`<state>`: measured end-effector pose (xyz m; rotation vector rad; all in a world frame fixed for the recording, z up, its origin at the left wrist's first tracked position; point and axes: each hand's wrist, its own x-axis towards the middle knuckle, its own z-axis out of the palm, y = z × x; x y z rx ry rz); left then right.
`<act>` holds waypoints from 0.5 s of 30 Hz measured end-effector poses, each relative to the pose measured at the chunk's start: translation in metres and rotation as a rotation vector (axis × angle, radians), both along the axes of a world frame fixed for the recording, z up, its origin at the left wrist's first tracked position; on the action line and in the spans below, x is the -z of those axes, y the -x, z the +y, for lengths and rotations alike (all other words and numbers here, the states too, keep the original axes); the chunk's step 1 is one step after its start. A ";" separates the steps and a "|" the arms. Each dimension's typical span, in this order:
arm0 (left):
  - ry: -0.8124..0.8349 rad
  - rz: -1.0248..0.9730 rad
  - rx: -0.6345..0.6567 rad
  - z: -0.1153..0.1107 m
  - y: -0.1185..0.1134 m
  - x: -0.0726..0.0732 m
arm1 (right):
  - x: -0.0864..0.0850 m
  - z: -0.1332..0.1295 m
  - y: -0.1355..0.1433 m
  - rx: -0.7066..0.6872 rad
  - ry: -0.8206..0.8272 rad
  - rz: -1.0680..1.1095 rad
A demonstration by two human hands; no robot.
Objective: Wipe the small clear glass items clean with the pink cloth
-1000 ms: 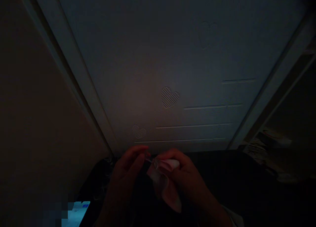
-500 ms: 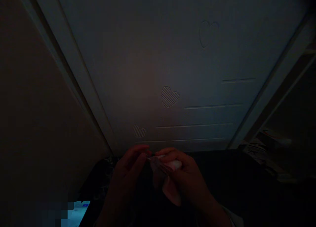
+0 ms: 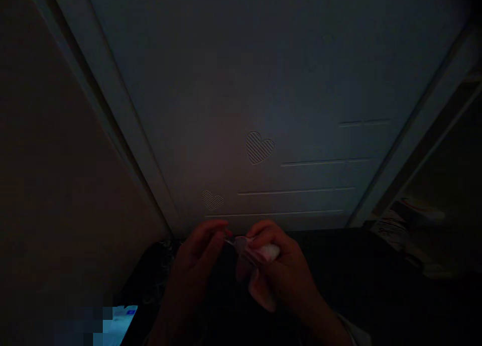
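Near the bottom middle of the dim head view, my right hand (image 3: pixel 284 253) is closed around a soft, folded pink and whitish cloth-like item (image 3: pixel 261 291). Two rounded flaps of it hang below the fingers. What exactly it is, the darkness hides. On the other side, my left hand (image 3: pixel 199 250) has thumb and fingers pinched together at a thin pale strand (image 3: pixel 228 241) that runs to the item's left end. A small gap separates the two hands.
Ahead stands a pale door-like panel (image 3: pixel 211 110) with carved hearts and grooves. A plain wall (image 3: pixel 68 185) is on the left. Printed items (image 3: pixel 399 225) lie at the right. A lit bluish screen (image 3: pixel 120 323), partly pixelated, is at the lower left.
My right hand has shifted slightly right with the pink cloth-like item, so a little more of the thin strand shows between the hands. My left hand stays almost still.
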<state>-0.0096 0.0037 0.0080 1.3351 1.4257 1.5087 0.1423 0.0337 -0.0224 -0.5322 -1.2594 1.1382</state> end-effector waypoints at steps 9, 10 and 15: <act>-0.046 -0.014 0.006 0.004 0.003 0.008 | 0.004 0.001 0.003 0.094 -0.004 -0.001; -0.051 -0.019 0.007 0.004 0.003 0.009 | 0.005 0.001 0.003 0.106 0.008 -0.004; -0.036 -0.045 -0.015 -0.002 0.000 0.008 | 0.006 -0.001 0.003 0.143 0.125 -0.058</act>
